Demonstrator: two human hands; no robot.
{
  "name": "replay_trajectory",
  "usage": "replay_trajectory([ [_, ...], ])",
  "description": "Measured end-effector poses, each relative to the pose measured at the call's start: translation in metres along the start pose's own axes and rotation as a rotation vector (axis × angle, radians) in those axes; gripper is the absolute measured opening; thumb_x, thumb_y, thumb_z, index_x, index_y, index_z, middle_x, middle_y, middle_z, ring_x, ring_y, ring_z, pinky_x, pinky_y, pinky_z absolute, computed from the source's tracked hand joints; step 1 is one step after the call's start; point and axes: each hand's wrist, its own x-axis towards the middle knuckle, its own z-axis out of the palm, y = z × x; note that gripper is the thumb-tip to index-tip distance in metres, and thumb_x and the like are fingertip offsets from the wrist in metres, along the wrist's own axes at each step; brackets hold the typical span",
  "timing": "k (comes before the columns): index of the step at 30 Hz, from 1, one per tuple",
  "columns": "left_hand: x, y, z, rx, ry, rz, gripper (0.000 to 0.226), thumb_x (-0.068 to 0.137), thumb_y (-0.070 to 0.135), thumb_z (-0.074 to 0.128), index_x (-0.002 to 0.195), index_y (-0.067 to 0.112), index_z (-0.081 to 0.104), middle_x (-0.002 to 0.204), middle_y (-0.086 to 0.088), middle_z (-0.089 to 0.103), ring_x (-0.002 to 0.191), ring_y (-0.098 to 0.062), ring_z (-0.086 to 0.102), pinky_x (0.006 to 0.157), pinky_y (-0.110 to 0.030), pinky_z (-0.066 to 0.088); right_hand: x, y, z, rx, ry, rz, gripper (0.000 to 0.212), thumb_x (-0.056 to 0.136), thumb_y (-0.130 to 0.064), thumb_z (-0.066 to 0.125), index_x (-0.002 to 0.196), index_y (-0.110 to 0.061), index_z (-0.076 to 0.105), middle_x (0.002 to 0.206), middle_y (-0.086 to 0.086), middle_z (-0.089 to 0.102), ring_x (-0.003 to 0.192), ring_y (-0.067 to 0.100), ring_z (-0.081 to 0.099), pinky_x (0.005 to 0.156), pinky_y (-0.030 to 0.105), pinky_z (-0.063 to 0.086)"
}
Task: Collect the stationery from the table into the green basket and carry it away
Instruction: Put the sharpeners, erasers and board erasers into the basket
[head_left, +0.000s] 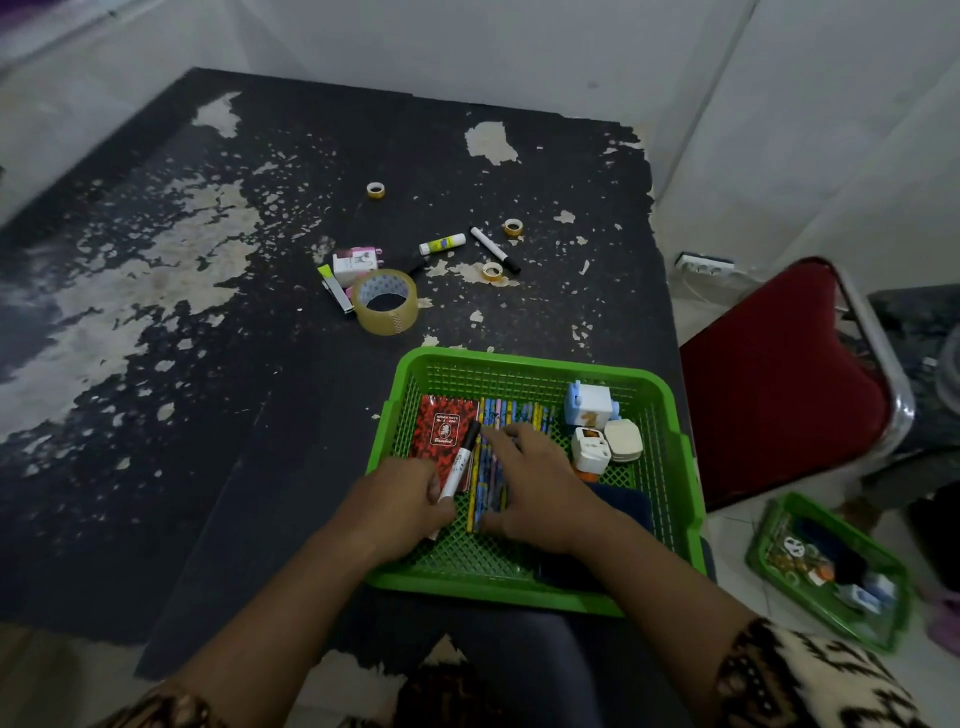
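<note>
While the left hand (402, 499) holds a black-capped marker (460, 465) over the red notebook (441, 431), fingers curled round the barrel, the right hand (530, 488) lies on the row of patterned pencils (514, 413), fingers straight and spread, pressing rather than gripping. Step in hand, by my reading: laying the marker in and squaring up the pencils. Green basket (524, 364) sits at the near right corner of the tabletop (260, 467). Collection looks about half done. Still out near the tabletop's middle: large clear tape roll (384, 301), three small tape rolls (492, 270), glue stick (441, 243), second marker (494, 250), a pink-and-white item (355, 260) I cannot identify. Next move calls for letting the marker go, then a forward reach to that cluster; the small rolls may roll off if nudged. Basket is bright green plastic, open lattice floor and walls, thick rim.
</note>
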Motion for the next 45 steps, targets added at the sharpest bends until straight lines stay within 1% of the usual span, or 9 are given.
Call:
replay_trajectory([
  [5, -0.002, 0.003, -0.005, 0.069, 0.027, 0.026, 0.021, 0.088, 0.034, 0.066, 0.079, 0.018, 0.056, 0.075, 0.0, 0.062, 0.06, -0.015, 0.055, 0.051, -0.029, 0.038, 0.0, 0.005, 0.002, -0.101, -0.149, 0.041, 0.094, 0.084, -0.028, 0.072, 0.154, -0.019, 0.011, 0.151, 0.014, 0.022, 0.134, 0.034, 0.036, 0.106, 0.042, 0.041],
  [8, -0.004, 0.002, -0.009, 0.15, 0.002, 0.051, 0.02, 0.088, 0.036, 0.065, 0.083, 0.018, 0.057, 0.078, 0.002, 0.061, 0.064, -0.016, 0.056, 0.052, -0.03, 0.037, 0.0, 0.007, 0.002, -0.3, -0.116, -0.038, 0.073, 0.086, -0.012, 0.063, 0.149, -0.01, 0.026, 0.142, 0.018, 0.034, 0.122, 0.035, 0.048, 0.097, 0.042, 0.043],
  [13, -0.003, 0.0, -0.01, 0.223, -0.181, 0.146, 0.016, 0.085, 0.037, 0.068, 0.083, 0.024, 0.057, 0.08, 0.006, 0.062, 0.068, -0.012, 0.057, 0.057, -0.03, 0.042, 0.006, 0.016, -0.01, -0.271, -0.002, -0.039, 0.033, 0.087, -0.013, 0.058, 0.12, -0.012, 0.055, 0.114, 0.01, 0.056, 0.105, 0.031, 0.056, 0.087, 0.039, 0.047],
  [18, 0.002, 0.006, 0.002, 0.301, -0.333, 0.255, 0.01, 0.083, 0.03, 0.069, 0.085, 0.025, 0.061, 0.082, 0.01, 0.062, 0.075, -0.013, 0.057, 0.064, -0.03, 0.046, 0.003, 0.026, -0.026, -0.145, 0.085, 0.057, 0.039, 0.094, -0.014, 0.051, 0.133, -0.012, 0.051, 0.122, 0.015, 0.054, 0.115, 0.034, 0.051, 0.09, 0.042, 0.048],
  [24, 0.005, 0.006, 0.025, 0.271, -0.381, 0.316, 0.001, 0.088, 0.021, 0.066, 0.088, 0.022, 0.067, 0.073, 0.014, 0.052, 0.076, -0.009, 0.053, 0.06, -0.023, 0.036, -0.006, 0.03, -0.029, -0.113, 0.138, 0.066, 0.036, 0.095, -0.023, 0.052, 0.13, -0.013, 0.055, 0.118, 0.014, 0.056, 0.11, 0.033, 0.052, 0.09, 0.043, 0.047],
  [30, 0.011, 0.005, 0.034, 0.172, -0.402, 0.28, 0.011, 0.088, 0.013, 0.07, 0.096, 0.016, 0.075, 0.099, 0.001, 0.073, 0.084, -0.007, 0.059, 0.075, -0.021, 0.046, -0.011, 0.02, -0.022, -0.115, 0.111, 0.033, 0.031, 0.095, -0.023, 0.053, 0.124, -0.012, 0.059, 0.116, 0.013, 0.058, 0.111, 0.03, 0.051, 0.091, 0.041, 0.047],
  [33, 0.016, 0.006, 0.037, 0.166, -0.416, 0.269, 0.01, 0.085, 0.009, 0.069, 0.089, 0.016, 0.075, 0.093, -0.001, 0.074, 0.084, -0.013, 0.066, 0.079, -0.028, 0.054, -0.007, 0.012, -0.016, -0.13, 0.075, 0.008, 0.021, 0.093, -0.019, 0.051, 0.107, -0.009, 0.064, 0.105, 0.013, 0.063, 0.1, 0.031, 0.057, 0.085, 0.042, 0.05],
  [39, 0.018, 0.002, 0.026, -0.016, -0.344, 0.28, 0.01, 0.091, 0.023, 0.066, 0.083, 0.02, 0.072, 0.078, 0.01, 0.067, 0.067, 0.002, 0.058, 0.063, -0.017, 0.046, -0.005, 0.005, -0.014, -0.159, -0.039, 0.013, 0.014, 0.094, -0.016, 0.047, 0.091, -0.008, 0.058, 0.091, 0.013, 0.062, 0.082, 0.03, 0.057, 0.07, 0.037, 0.047],
  [45, 0.021, -0.006, -0.013, -0.303, -0.108, 0.258, 0.011, 0.095, 0.026, 0.064, 0.087, 0.021, 0.069, 0.082, 0.006, 0.069, 0.075, -0.003, 0.062, 0.066, -0.015, 0.049, 0.013, 0.004, -0.022, -0.185, -0.058, 0.07, 0.014, 0.093, -0.021, 0.051, 0.097, -0.01, 0.059, 0.095, 0.01, 0.063, 0.081, 0.027, 0.058, 0.068, 0.033, 0.047],
])
